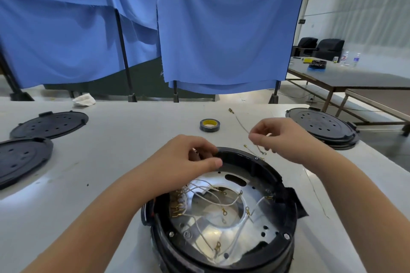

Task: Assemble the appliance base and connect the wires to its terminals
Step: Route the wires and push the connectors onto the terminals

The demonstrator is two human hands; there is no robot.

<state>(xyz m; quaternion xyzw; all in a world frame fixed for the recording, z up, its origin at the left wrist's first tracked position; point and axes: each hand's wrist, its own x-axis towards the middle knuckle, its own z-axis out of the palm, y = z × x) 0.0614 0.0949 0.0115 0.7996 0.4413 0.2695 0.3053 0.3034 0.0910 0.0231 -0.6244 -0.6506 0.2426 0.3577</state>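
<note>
The round appliance base [273, 248] lies open side up on the white table, black rim around a shiny metal plate. Several white wires [213, 193] with brass ring terminals sprawl across the plate. My left hand [190, 157] grips the far left of the black rim, thumb inside and fingers curled over the edge. My right hand [281, 137] hovers beyond the base and pinches a thin loose wire [240, 123] whose ring end [263, 153] dangles just above the table.
A roll of dark tape [208, 125] sits behind the base. Two black round covers [51, 124] [20, 159] lie at the left, a stack of them [321, 126] at the right. A crumpled cloth [84, 99] rests at the table's far edge, before blue curtains [221, 29].
</note>
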